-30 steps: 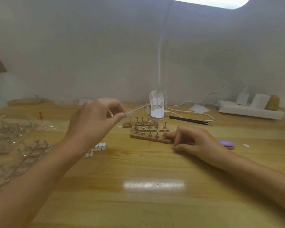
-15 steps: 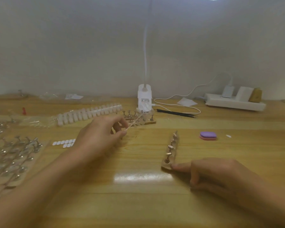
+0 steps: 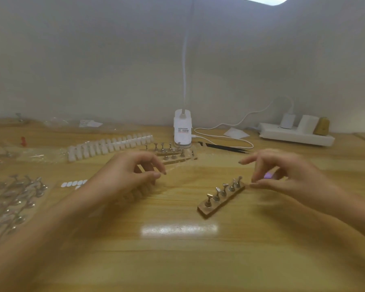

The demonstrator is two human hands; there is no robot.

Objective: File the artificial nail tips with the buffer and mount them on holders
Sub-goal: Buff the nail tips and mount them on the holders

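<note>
So here's where we're at. Our left hand (image 3: pixel 131 173) is over the middle of the tabletop (image 3: pixel 177 260), thumb and forefinger pinched together. As far as we can make out they're pinching a held strip of nail tips (image 3: pixel 139 191) that trails under the hand toward us. It's really smeared, so we can't say exactly where the grip sits.

Our right hand (image 3: pixel 287 175) is off to the right with the fingers loosely bent and spread, forefinger poking out to the left, and nothing plainly in it. The thumb tip is right at the far end of the wooden holder bar (image 3: pixel 221 200); touching or just beside, can't tell. That bar lies at a slant between the hands with five little metal holders standing on it, all bare.

The purple buffer (image 3: pixel 268 175) is on the tabletop behind the right hand; we only catch a sliver between the fingers.

Further back:
- a second strip of nail tips (image 3: pixel 110 146), white, lying flat
- more holder bars (image 3: pixel 171 155) just right of it
- the white lamp base (image 3: pixel 182 131) behind those
- black tweezers (image 3: pixel 228 148) beside the lamp cable
- a power strip (image 3: pixel 295 135) against the wall

On the left there's a heap of loose metal holders (image 3: pixel 15 197) and a short row of white oval stickers (image 3: pixel 74 183).
</note>
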